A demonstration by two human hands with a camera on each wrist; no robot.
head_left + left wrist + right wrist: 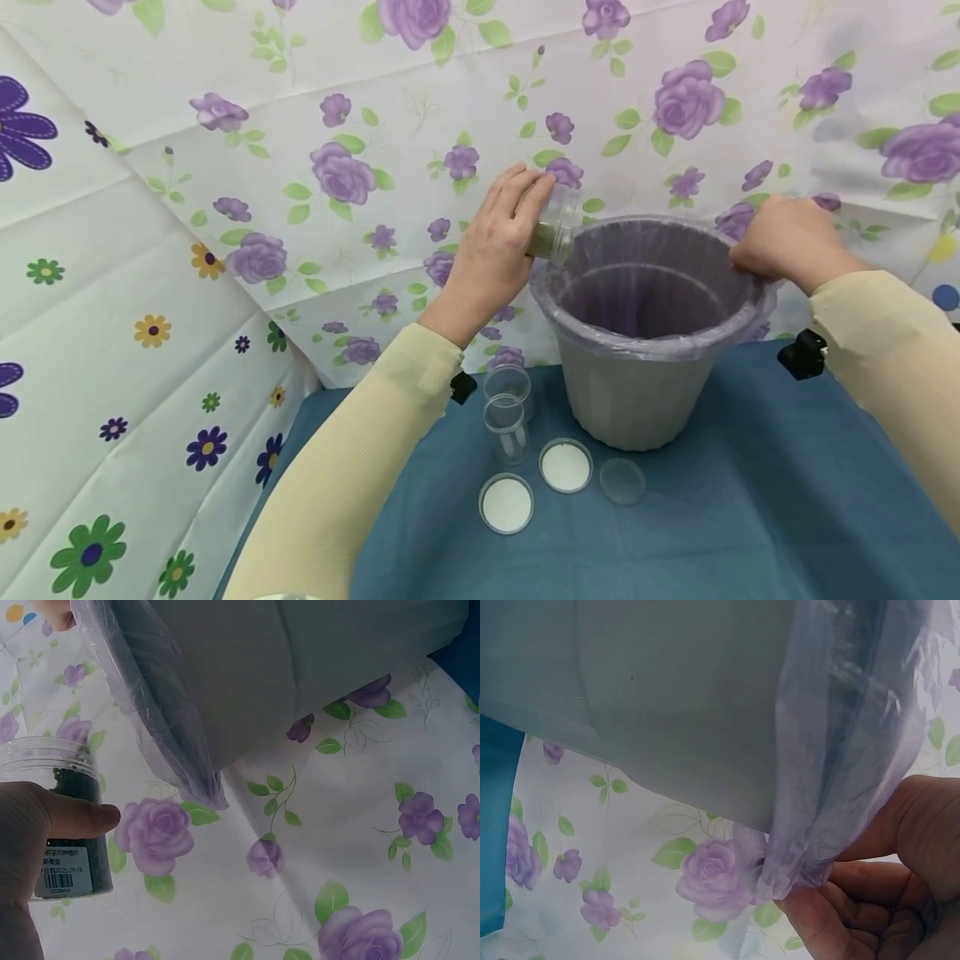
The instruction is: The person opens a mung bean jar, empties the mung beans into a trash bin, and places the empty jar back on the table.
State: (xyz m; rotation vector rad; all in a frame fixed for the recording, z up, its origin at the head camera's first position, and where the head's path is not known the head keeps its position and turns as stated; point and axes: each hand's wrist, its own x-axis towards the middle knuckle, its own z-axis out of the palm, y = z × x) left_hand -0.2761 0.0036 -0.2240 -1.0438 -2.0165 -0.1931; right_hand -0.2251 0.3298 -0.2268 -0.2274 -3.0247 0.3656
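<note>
My left hand point(491, 242) grips a clear plastic jar point(557, 221), tilted beside the left rim of a grey bin point(633, 400). Dark green granules point(75, 787) fill part of the jar, and a white barcode label point(66, 870) is on its side. A thin purple bag point(551, 312) lines the bin and folds over its rim. At the right rim my right hand point(795, 242) pinches the folded edge of this bag point(802, 855) between thumb and fingers. The bottom of the bin's inside is hidden.
Two clear plastic cups point(506, 425) stand on the blue cloth point(450, 550), left of the bin. In front lie two round lids with white discs, one nearer point(507, 504) and one farther point(566, 467), plus a clear disc point(622, 482). Floral sheets point(300, 83) hang behind and left.
</note>
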